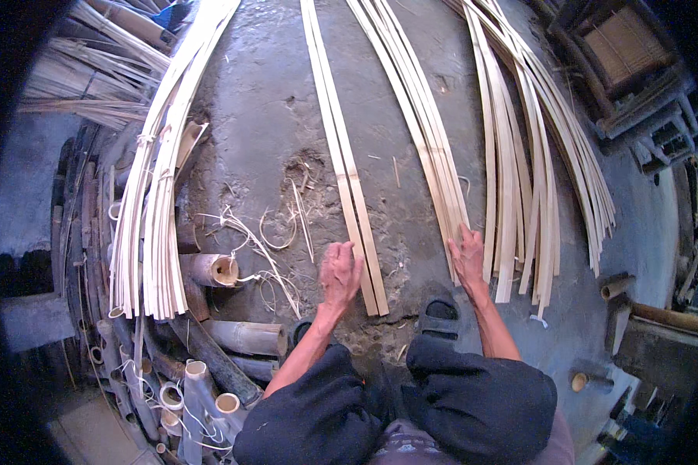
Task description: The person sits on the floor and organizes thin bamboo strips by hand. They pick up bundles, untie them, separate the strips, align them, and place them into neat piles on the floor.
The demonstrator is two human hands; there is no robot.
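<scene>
My left hand (338, 273) hovers or rests just left of a pair of long, pale bamboo strips (350, 186) on the floor. Its fingers are loosely bent, with nothing visible in them. My right hand (468, 257) is at the near end of a narrow group of bamboo strips (436, 147), its thumb and fingers closed on their right edge. The undersides of both hands are hidden. Further right lies a wider, fanned-out pile of bamboo strips (508, 178).
Bundled strips (163, 256) lie at left, tied with a thin band. Beside them are cut bamboo poles (244, 337) and loose curly fibres (248, 232). A wooden frame (624, 54) stands far right. My sandalled foot (440, 314) is behind the strip ends.
</scene>
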